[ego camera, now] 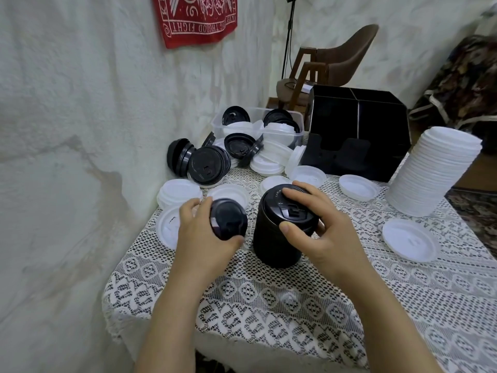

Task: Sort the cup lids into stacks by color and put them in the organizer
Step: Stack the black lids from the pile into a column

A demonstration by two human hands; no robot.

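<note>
Our left hand (204, 238) grips a glossy round black plastic lid (228, 220), tilted, just beside the tall stack of black lids (274, 246) on the lace-covered bench (295, 305), whose top our right hand (325, 235) clasps.

the black lid (228, 223) in the left hand (200, 238) is blurry. the right hand (322, 235) hides part of the top of the black stack (274, 246). the red cloth (196, 20) is cut off at the upper edge.
</note>
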